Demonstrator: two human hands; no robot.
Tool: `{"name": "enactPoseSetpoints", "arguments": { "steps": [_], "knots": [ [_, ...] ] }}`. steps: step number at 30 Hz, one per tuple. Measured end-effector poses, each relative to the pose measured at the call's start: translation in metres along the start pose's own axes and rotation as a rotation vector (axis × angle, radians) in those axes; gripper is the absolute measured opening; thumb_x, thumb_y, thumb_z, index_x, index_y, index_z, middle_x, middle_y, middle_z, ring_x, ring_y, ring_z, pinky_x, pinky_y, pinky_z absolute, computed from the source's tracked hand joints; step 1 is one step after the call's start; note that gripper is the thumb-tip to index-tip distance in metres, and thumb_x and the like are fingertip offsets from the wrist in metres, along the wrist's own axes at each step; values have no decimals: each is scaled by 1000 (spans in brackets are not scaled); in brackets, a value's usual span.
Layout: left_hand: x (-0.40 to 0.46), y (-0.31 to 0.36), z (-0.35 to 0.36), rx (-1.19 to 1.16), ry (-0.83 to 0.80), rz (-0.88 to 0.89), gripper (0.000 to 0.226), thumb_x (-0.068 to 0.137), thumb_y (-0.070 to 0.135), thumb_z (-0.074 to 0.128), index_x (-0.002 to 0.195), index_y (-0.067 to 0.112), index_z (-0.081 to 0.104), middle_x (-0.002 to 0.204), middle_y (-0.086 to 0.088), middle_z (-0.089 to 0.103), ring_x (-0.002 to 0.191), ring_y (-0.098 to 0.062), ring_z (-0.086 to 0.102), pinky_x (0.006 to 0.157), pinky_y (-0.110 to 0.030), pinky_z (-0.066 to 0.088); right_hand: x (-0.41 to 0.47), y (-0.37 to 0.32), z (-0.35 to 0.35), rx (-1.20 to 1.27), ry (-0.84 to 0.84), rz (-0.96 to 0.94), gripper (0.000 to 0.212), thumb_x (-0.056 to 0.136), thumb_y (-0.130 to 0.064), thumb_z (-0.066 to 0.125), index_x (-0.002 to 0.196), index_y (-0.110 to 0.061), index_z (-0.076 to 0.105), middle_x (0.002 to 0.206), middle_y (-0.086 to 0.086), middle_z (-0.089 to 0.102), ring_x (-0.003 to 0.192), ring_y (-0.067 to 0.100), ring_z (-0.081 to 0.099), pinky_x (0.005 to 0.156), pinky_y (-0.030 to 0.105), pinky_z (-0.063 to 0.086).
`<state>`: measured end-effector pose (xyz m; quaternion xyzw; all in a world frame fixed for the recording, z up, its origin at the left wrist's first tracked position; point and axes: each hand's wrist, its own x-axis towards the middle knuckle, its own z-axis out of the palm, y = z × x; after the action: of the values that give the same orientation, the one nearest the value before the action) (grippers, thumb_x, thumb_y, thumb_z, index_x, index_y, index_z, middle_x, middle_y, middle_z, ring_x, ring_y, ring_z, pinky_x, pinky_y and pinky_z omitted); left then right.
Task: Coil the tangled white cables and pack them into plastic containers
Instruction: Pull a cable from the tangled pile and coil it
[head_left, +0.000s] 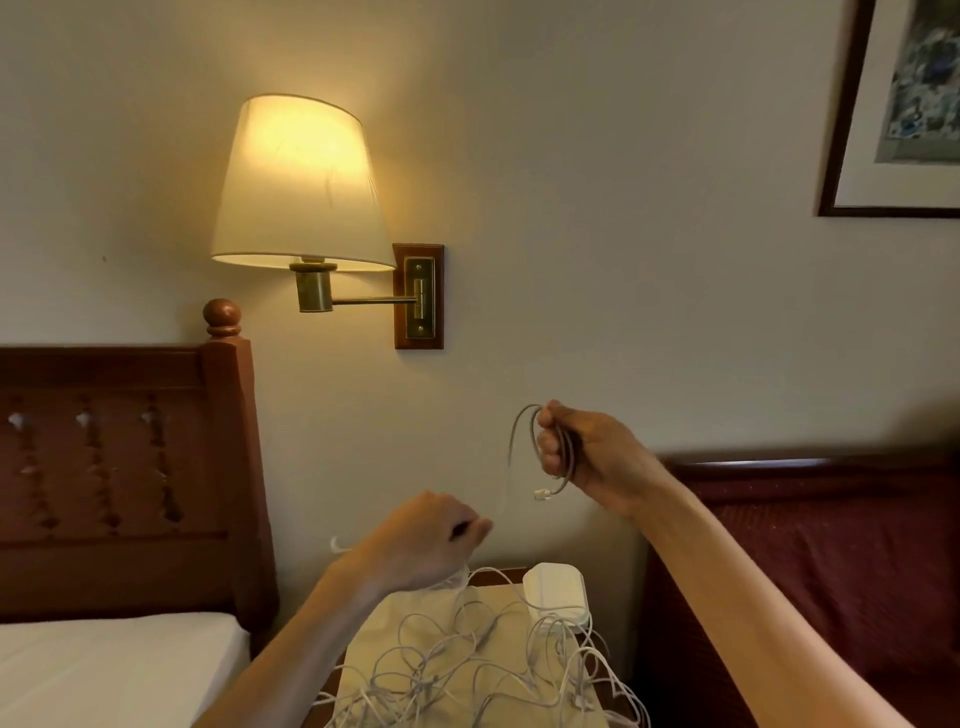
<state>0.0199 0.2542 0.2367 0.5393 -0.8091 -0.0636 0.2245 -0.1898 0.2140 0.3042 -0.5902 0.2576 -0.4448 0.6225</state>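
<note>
Right hand grips a small coil at mid-frame; left hand pinches its trailing cable. The limp, light cable likely handles best held at the loops.

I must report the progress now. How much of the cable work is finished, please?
Done: nothing looks packed yet; no coil shows in the white plastic container. In hand: the right hand grips a small coil of white cable, its plug hanging below; the left hand, fingers curled, seems to pull a strand. Left: most of the work, as the tangled white cables lie in a heap on the table.
</note>
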Motion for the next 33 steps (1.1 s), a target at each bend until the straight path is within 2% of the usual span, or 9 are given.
{"name": "enactPoseSetpoints", "arguments": {
  "steps": [4,7,14,17,21,23,28,30,33],
  "knots": [
    [0,44,-26,87,18,241,45,100,42,44,64,17,51,50,5,42,44,-14,39,49,-28,31,0,16,16,-252,16,-63,36,104,-25,39,85,-5,62,72,11,68,64,20,65,62,26,53],
    [2,47,-34,174,274,370,33,100,41,44,78,23,62,57,13,51,49,-11,48,50,-15,30,-4,22,21,-432,49,-94,41,104,-27,42,81,-4,66,62,4,66,56,14,61,54,19,49],
    [20,27,-26,189,643,286,34,100,46,38,83,23,57,70,13,53,58,-7,47,52,-19,31,-12,21,25,-405,-27,-27,39,105,-25,36,84,-6,63,55,3,55,48,13,49,53,24,43],
    [24,20,-21,82,628,241,34,99,50,39,88,25,60,78,11,53,65,-7,51,54,-24,40,-16,21,22,-249,-99,72,38,105,-25,34,88,-5,61,54,4,52,47,14,47,52,25,40],
    [26,26,-18,-317,444,154,23,98,38,50,99,20,64,89,10,65,74,5,58,64,-11,40,-18,19,21,-44,-105,144,37,106,-23,31,81,-8,55,49,0,41,43,12,37,46,21,35],
    [27,30,-21,-560,280,93,33,98,41,47,93,18,71,82,6,68,76,-2,61,72,-16,45,-16,17,22,39,-119,152,36,105,-23,30,79,-10,51,48,-1,39,43,11,35,46,20,33],
    [19,44,-31,-1227,187,7,34,97,32,52,83,6,69,57,-1,48,52,-14,50,55,-25,49,-16,16,36,377,-231,152,39,104,-25,31,74,-11,51,71,12,64,59,20,60,62,27,54],
    [21,43,-32,-1252,202,20,34,96,33,53,79,8,70,57,-2,49,53,-14,50,58,-27,49,-16,19,41,465,-252,122,39,103,-26,33,73,-11,52,68,9,63,56,17,59,58,25,52],
    [22,41,-32,-1081,311,25,34,94,38,54,73,15,70,67,0,55,70,-11,52,68,-22,42,-15,24,45,429,-271,61,31,101,-29,34,80,-13,51,50,-7,33,42,5,28,42,18,27]
  ]
}}
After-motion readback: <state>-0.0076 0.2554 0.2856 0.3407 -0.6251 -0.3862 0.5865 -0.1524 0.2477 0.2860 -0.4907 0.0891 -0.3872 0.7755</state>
